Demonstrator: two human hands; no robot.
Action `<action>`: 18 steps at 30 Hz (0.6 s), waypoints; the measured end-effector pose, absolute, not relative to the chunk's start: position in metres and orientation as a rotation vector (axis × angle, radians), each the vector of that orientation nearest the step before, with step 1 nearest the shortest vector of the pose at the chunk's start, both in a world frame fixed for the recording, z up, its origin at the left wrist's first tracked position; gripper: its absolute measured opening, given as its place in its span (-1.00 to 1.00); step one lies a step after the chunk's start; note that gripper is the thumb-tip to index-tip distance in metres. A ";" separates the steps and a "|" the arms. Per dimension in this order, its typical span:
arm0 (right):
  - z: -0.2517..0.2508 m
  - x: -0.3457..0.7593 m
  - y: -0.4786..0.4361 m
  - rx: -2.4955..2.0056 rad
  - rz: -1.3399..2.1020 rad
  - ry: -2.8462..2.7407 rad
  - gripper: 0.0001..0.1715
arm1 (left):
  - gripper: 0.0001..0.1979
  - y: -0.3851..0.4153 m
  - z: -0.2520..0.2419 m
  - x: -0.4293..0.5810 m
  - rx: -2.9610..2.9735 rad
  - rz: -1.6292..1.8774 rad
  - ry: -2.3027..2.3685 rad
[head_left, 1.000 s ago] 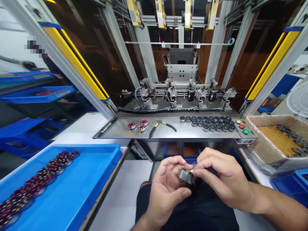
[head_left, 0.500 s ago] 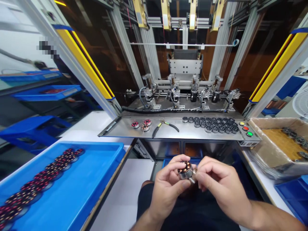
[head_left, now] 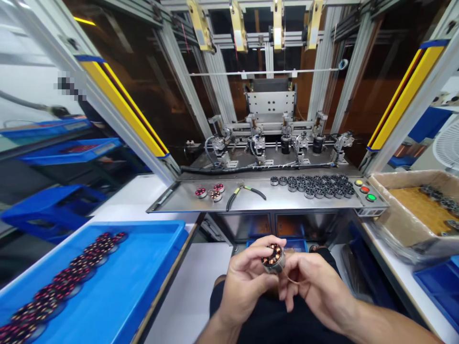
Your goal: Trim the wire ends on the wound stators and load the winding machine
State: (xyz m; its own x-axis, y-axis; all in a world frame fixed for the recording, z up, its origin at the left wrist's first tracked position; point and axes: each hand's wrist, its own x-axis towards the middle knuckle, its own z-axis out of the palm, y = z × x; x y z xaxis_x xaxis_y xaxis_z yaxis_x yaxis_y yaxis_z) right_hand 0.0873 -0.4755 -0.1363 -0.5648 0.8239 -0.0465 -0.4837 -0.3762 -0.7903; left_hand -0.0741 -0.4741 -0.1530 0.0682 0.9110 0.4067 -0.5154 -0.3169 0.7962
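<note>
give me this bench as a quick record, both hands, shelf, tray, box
left hand: holds round grey-sided core with copper windings
right hand: beside the core, at thin copper wire; grip unclear
silver metal shelf: three red or copper-wound cores, spread black-and-green pliers, rows of dark round parts
blue plastic tray: overlapping red and copper discs
brown cardboard box: dark pieces

The wound core (head_left: 274,260) looks coppery metal — the blue tray (head_left: 118,291) smooth, glossy plastic, the ledge (head_left: 294,202) shiny metal.
</note>
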 end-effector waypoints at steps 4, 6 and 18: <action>-0.136 0.087 -0.474 -0.434 2.118 -0.935 -0.47 | -0.67 -0.472 -0.152 -0.077 1.323 1.504 0.471; -0.137 0.087 -0.473 -0.401 2.158 -0.933 -0.49 | -0.62 -0.472 -0.153 -0.079 1.420 1.470 0.479; -0.144 0.107 -0.465 -0.544 0.590 -1.789 -0.45 | -0.48 -0.493 -0.139 -0.079 1.590 1.332 1.049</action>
State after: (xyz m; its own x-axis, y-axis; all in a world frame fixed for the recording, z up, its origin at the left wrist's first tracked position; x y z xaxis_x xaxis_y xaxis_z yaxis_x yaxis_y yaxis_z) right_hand 0.1070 -0.4645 -0.1441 -0.2743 0.6278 0.7284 0.0710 0.7686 -0.6358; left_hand -0.0785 -0.4928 -0.1386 0.1036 0.9380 0.3309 0.1023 -0.3410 0.9345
